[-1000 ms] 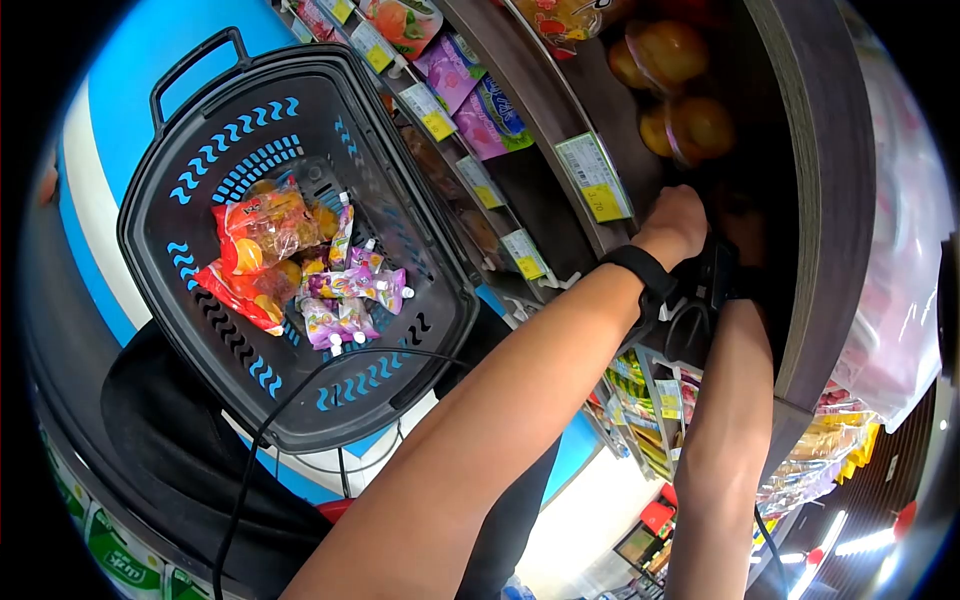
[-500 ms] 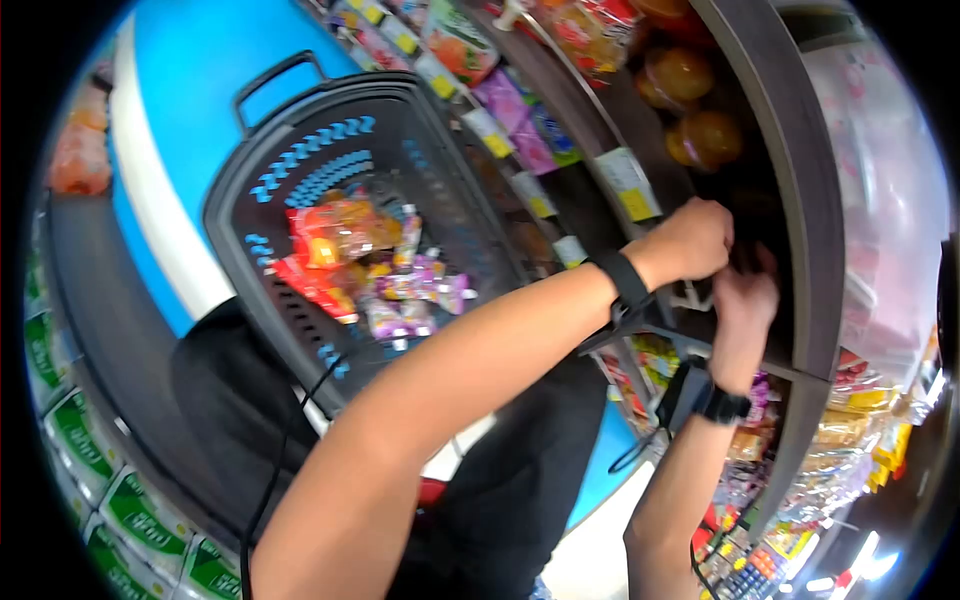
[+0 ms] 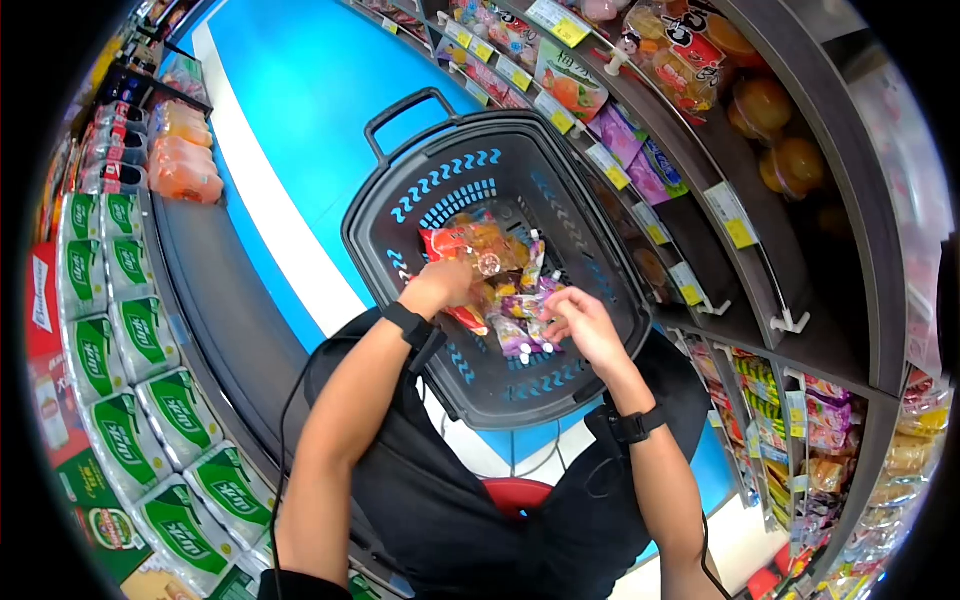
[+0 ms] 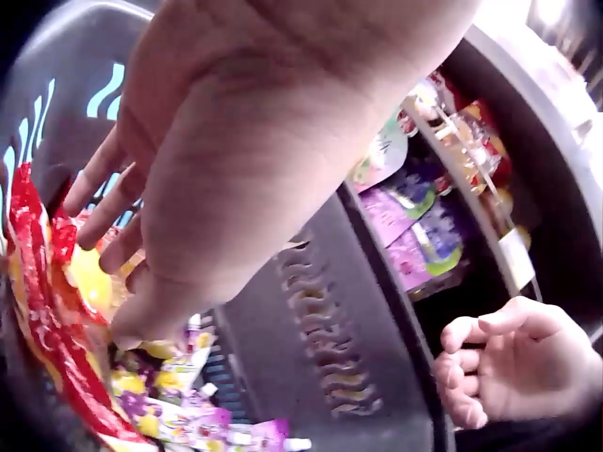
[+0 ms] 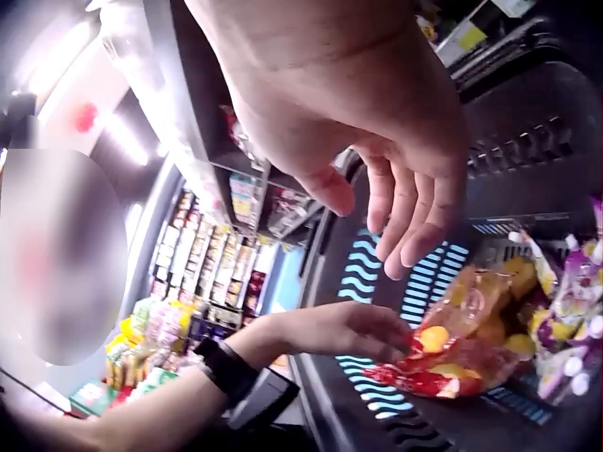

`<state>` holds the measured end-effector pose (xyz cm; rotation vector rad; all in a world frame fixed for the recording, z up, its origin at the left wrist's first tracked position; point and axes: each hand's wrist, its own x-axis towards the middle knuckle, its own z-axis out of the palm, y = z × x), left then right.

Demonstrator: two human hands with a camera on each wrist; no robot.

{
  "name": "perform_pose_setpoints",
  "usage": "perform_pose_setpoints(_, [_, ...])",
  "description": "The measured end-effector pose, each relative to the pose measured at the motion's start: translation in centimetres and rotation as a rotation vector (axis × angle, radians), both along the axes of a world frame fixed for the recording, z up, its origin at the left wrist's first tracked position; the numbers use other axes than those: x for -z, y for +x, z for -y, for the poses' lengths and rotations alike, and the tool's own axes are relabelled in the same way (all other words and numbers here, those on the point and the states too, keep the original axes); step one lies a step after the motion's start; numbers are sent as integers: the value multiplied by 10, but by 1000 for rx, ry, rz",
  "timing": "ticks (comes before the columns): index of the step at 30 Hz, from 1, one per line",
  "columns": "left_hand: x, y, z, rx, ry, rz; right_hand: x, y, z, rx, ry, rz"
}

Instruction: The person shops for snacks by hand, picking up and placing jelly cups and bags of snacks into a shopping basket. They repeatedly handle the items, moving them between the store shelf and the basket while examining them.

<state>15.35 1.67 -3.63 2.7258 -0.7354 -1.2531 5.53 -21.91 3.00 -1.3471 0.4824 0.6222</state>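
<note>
My left hand is inside the grey shopping basket, its fingers at the red and clear bags of round orange-yellow items. In the left wrist view the fingers reach loosely down over a red bag. Beside those bags lie several purple and white spouted pouches. My right hand hovers over the basket's right side near the pouches. Its fingers are loosely bent with nothing between them in the right wrist view.
A grey shelf with price tags stands close on the right, carrying packs of round orange-yellow items and purple packets. Green and white packs are stacked on the left. A thin black cable runs along the left arm.
Both hands have left the dark shelf on the right and are now over the basket. The view has swung so the basket sits in the middle.
</note>
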Motion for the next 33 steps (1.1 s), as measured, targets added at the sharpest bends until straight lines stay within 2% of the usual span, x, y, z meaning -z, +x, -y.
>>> perform_pose_setpoints(2, [5, 4, 2, 50, 113, 63, 38, -6, 3, -38, -93, 1])
perform_pose_setpoints(3, [11, 3, 4, 59, 172, 113, 37, -3, 1, -152, -321, 5])
perform_pose_setpoints(5, [32, -3, 7, 32, 239, 219, 25, 4, -7, -189, -431, 146])
perform_pose_setpoints(6, [47, -5, 4, 122, 234, 288, 15, 9, -12, -203, -489, 216])
perform_pose_setpoints(8, [67, -4, 9, 182, 386, 148, 13, 14, -16, -248, -469, 228])
perform_pose_setpoints(11, [72, -14, 15, 170, 505, 238, 6, 18, -11, -311, -468, 242])
perform_pose_setpoints(13, [96, -13, 7, 198, 477, 283, 4, 20, -7, -305, -480, 261])
perform_pose_setpoints(16, [97, -16, 5, 237, 441, 302, 6, 22, -2, -286, -471, 281])
perform_pose_setpoints(19, [90, -9, 5, 241, 330, 279, 5, 22, 5, -233, -472, 268])
perform_pose_setpoints(20, [67, -5, 17, 203, 275, 245, 15, 21, 8, -212, -485, 277])
perform_pose_setpoints(22, [48, -5, 32, 211, 180, 378, 16, 23, 11, -99, -391, 168])
perform_pose_setpoints(25, [-22, -11, 61, 193, 89, 326, 9, 26, 16, -68, -487, 182])
perform_pose_setpoints(27, [-47, -30, 71, 224, 63, 296, 8, 25, 16, -80, -545, 213])
perform_pose_setpoints(30, [-60, -54, 83, 345, 85, 174, 11, 25, 9, -118, -614, 196])
perform_pose_setpoints(31, [-63, -59, 88, 404, 64, 119, 7, 26, 8, -151, -570, 105])
perform_pose_setpoints(32, [-60, -65, 91, 476, 4, 95, 12, 25, 6, -174, -603, 136])
perform_pose_setpoints(33, [-42, -78, 87, 446, -156, 116, 23, 22, 5, -196, -634, 165])
